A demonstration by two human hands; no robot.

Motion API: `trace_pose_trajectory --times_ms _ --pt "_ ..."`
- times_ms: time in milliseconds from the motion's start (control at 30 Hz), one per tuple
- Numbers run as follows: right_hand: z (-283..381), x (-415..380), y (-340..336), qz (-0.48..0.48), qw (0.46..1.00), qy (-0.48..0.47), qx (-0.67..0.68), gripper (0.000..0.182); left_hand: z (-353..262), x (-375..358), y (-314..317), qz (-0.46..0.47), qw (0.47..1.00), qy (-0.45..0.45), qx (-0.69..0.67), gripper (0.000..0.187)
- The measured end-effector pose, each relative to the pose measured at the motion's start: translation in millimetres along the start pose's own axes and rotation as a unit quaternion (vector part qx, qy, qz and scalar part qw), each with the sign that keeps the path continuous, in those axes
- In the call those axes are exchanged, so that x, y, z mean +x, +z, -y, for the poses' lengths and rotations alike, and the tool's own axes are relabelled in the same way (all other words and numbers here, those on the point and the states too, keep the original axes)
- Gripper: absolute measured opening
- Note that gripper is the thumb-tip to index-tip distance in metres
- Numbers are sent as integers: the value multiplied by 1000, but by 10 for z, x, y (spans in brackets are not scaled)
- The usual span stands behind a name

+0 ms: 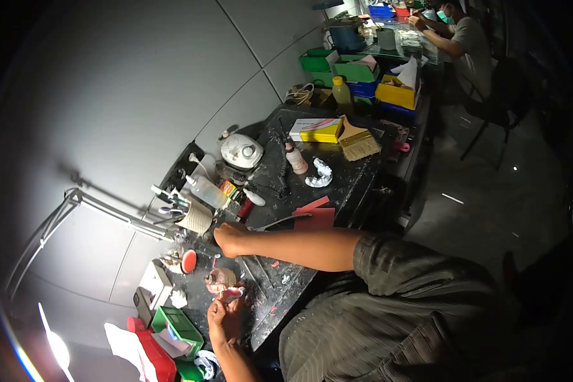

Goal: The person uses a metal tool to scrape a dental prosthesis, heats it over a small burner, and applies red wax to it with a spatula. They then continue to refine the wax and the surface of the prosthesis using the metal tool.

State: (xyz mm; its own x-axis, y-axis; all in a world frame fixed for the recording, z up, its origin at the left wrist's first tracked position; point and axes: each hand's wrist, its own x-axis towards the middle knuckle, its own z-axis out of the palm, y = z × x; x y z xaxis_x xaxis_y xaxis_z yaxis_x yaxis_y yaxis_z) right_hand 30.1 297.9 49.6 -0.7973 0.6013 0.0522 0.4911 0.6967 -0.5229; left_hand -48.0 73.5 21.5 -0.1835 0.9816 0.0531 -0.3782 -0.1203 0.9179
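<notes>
Left grip (225, 318) pinching pink dental model (230, 294) | right grip (230, 239) state unclear, on black bench (356, 175) | no writing legible

left grip (225, 318): closed round a dental model (228, 294), at the near edge of the surface (353, 184)
right grip (230, 239): resting on the surface, just beyond the left grip
cup of tools (196, 216): just beyond the right grip, toward the wall
bottle (207, 190): behind the cup
sheets (314, 216): on the surface, beside the right forearm
dental cast (319, 173): well beyond the sheets
brush (358, 140): past the cast, next to a box (316, 130)
bin (179, 325): just beside the left grip, on the wall side
</notes>
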Motion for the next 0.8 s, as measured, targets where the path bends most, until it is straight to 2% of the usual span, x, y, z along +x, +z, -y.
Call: trace_pose_trajectory --times_ms 100,167,200,300,367,433,500,567,633,733,800 --pt "-119 115 21 -7 998 28 54 17 -70 92 -53 -6 1000 -18 6 50" --pt "-178 163 -20 22 992 53 113 16 -91 151 -141 -16 999 -28 -5 46" --pt "-217 207 9 -12 991 28 127 7 -105 177 -185 -31 999 -34 -16 44" --pt "-268 239 -30 -45 986 22 158 9 -51 176 -377 -58 998 -38 -11 39" --pt "-283 184 -84 -73 978 20 193 9 11 131 -634 66 991 -27 -112 44" --pt "-299 140 -156 -45 980 38 190 18 3 58 -679 72 992 -21 -104 44" --pt "-277 115 -193 -52 980 37 191 18 -102 -8 -450 44 999 -10 16 45" --pt "-250 69 -206 -110 976 5 190 18 -115 -79 -466 8 999 24 19 50" --pt "-246 148 -109 -124 975 -9 184 18 -137 -95 -533 -4 999 47 -17 53" --pt "-253 92 -136 -206 936 -96 269 18 -243 -126 -543 -50 997 42 -39 52" --pt "-242 82 -128 -211 926 -114 292 17 -259 -134 -639 -60 996 41 -48 52"
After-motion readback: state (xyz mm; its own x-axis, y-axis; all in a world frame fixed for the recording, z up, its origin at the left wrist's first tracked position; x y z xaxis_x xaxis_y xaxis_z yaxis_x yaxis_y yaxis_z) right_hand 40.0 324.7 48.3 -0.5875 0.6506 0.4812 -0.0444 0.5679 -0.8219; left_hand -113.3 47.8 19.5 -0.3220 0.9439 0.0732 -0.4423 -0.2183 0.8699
